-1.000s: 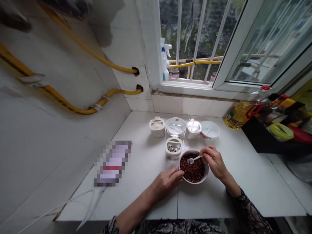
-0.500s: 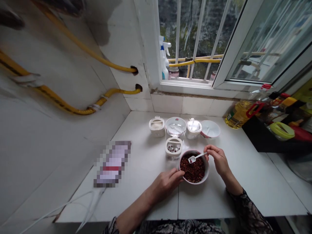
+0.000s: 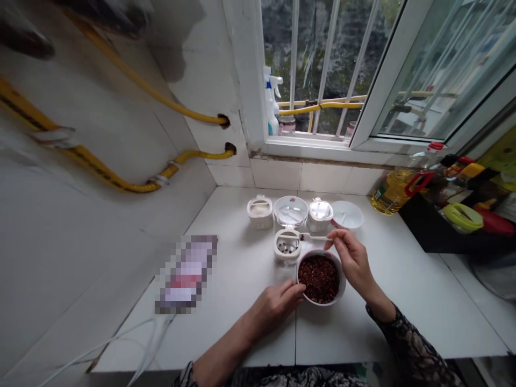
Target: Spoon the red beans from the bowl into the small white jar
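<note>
A pink bowl (image 3: 342,290) full of dark red chilli flakes stands on the white counter (image 3: 250,279). My left hand (image 3: 276,303) grips its near left rim with closed fingers. My right hand (image 3: 352,260) pinches the handle of a small white spoon (image 3: 308,236). The spoon's head hangs over an open white condiment jar (image 3: 286,246) just behind the bowl. Behind it stand two lidded white jars (image 3: 260,211) (image 3: 320,214), a clear round lid (image 3: 291,209) and a white lid (image 3: 347,214).
A blurred-out packet (image 3: 186,273) and white cables (image 3: 121,338) lie on the left of the counter. An oil bottle (image 3: 397,191) and other bottles stand at the right on a black rack. Yellow pipes (image 3: 121,180) run along the left wall. A spray bottle (image 3: 272,105) stands on the sill.
My right hand has lifted the spoon out of the bowl and carried it back and left, over the open jar. My left hand stays on the bowl's rim.
</note>
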{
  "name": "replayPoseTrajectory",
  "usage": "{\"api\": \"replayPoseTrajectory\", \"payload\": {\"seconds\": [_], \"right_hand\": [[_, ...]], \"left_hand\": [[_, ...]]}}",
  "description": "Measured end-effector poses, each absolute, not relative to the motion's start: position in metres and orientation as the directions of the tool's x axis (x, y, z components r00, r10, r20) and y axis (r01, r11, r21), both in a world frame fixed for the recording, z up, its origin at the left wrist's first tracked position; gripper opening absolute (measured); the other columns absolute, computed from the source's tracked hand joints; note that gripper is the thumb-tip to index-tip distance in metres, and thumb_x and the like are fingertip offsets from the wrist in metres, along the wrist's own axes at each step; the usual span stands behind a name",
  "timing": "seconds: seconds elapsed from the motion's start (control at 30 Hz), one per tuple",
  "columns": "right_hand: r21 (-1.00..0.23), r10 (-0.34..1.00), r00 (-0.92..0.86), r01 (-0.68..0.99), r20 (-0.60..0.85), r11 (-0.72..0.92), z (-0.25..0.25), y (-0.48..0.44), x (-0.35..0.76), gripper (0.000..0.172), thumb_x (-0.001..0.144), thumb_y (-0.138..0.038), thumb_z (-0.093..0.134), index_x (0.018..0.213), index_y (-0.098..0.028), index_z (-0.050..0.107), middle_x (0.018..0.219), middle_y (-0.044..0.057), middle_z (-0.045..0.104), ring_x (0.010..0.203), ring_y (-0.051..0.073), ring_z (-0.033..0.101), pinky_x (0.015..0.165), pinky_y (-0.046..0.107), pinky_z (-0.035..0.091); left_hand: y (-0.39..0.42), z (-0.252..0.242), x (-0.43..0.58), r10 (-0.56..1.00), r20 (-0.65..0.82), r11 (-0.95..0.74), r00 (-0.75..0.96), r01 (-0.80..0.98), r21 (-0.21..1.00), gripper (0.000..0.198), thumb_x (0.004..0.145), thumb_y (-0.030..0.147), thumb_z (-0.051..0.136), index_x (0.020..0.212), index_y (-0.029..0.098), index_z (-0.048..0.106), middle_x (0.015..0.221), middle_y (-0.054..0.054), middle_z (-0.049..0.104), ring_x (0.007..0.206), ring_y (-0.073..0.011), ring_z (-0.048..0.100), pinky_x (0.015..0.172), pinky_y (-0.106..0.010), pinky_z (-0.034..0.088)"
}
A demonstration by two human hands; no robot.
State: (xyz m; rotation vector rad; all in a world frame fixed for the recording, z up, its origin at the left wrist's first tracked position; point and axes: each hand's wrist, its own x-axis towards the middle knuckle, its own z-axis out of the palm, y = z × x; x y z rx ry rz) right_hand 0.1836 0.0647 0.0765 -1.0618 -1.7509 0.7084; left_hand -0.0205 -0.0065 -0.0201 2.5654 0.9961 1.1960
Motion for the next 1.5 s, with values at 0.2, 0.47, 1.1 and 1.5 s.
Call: {"api": "replayPoseTrajectory", "payload": {"seconds": [0.2,0.47,1.1,1.5], "right_hand": [[-0.396,0.58,-0.554,0.425,0.597,0.814,0.077,0.063,0.165,0.023,0.089,-0.008,0.041,0.094,-0.023,0.057,0.078,0.001,0.068,0.074,0.018,0.061,0.099,0.044,0.036],[-0.412,0.656,-0.446,0.529,0.609,0.742,0.087,0.064,0.205,0.018,0.09,-0.012,0.041,0.084,-0.023,0.054,0.061,-0.004,0.058,0.058,0.016,0.055,0.09,0.042,0.04],[-0.98,0.988,-0.143,0.178,0.064,0.089,0.059,0.063,0.214,0.016,0.077,-0.032,0.052,0.07,-0.02,0.06,0.049,-0.003,0.054,0.052,0.016,0.05,0.06,0.029,0.04],[-0.998,0.994,-0.106,0.062,-0.007,-0.001,0.05,0.07,0.217,0.015,0.073,-0.032,0.055,0.07,-0.019,0.061,0.048,-0.003,0.054,0.051,0.015,0.05,0.061,0.03,0.041]], "left_hand": [[-0.007,-0.02,-0.021,0.625,0.628,-0.762,0.464,0.536,0.364,0.018,0.101,0.022,0.041,0.112,0.013,0.052,0.077,-0.004,0.06,0.059,-0.0112,0.06,0.051,-0.018,0.049],[-0.007,-0.02,-0.021,0.61,0.64,-0.778,0.467,0.507,0.372,0.018,0.101,0.022,0.041,0.113,0.013,0.052,0.081,-0.005,0.063,0.061,-0.0116,0.06,0.053,-0.018,0.051],[-0.006,-0.017,-0.021,0.597,0.658,-0.788,0.459,0.491,0.371,0.017,0.101,0.022,0.041,0.112,0.013,0.051,0.081,-0.006,0.063,0.062,-0.012,0.061,0.053,-0.019,0.051],[-0.007,-0.019,-0.021,0.609,0.647,-0.78,0.459,0.494,0.384,0.018,0.101,0.021,0.04,0.114,0.013,0.05,0.08,-0.006,0.063,0.062,-0.0121,0.062,0.054,-0.018,0.052]]}}
